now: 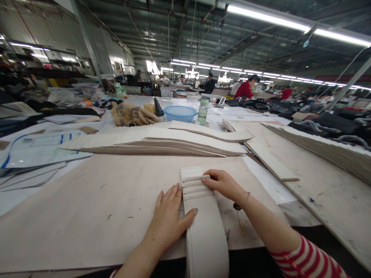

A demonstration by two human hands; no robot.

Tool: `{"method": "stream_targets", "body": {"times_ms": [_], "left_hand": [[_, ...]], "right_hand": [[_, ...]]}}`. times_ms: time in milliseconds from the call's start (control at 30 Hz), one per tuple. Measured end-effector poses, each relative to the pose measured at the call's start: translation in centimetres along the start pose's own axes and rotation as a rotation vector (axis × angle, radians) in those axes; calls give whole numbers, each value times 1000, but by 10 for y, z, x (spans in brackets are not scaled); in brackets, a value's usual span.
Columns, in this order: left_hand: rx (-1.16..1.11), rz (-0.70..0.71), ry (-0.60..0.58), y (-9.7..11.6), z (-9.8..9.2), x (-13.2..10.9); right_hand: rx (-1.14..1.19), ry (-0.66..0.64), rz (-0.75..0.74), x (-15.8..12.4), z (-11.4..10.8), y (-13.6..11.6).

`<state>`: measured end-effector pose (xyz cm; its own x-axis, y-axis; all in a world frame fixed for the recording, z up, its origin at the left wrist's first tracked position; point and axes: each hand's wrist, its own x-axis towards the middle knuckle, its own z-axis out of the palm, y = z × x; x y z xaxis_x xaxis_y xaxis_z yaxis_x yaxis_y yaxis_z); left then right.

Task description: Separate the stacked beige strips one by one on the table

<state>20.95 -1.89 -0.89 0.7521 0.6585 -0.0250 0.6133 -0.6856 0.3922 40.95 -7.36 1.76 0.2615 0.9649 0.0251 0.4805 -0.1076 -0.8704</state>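
Note:
A stack of long off-white strips [204,231] lies in front of me, its near end curving down over the table edge. At the far end the strips are staggered like steps. My left hand [171,216] lies along the stack's left side, fingers stretched out and thumb resting on the top strip. My right hand [218,181] pinches the edge of one strip between thumb and fingers at the stepped far end. Beyond the hands, a larger fanned pile of similar strips [162,141] spreads across the table.
A pale board [87,208] covers the near table. Farther back stand a blue basin [180,113], a green-tinted bottle [203,111] and a patterned brown cloth [130,114]. Another strip pile [327,148] lies right, plastic packaging [40,146] left. People work in the background.

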Motion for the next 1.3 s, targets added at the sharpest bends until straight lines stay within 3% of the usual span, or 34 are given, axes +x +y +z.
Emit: {"method": "stream_targets", "body": {"times_ms": [167,400,600,767,933,1300], "left_hand": [[9,2,19,0,0,-1],[7,0,15,3,-2,-1],[4,12,32,2,0,-1],[0,13,45,1,0,-2],[-24,6,49,1,-1,-3],[-15,11,80,0,3,-2]], "right_hand": [[-11,-69,-5,2,-5,-6],[-13,-260,12,6,-20,-2],[-192,-387,-27,17,-26,-20],[-448,-378,-105,37,1,-44],[-597,-337,-177,48,28,-45],[-741,-268,-229,39,39,-31]]}}
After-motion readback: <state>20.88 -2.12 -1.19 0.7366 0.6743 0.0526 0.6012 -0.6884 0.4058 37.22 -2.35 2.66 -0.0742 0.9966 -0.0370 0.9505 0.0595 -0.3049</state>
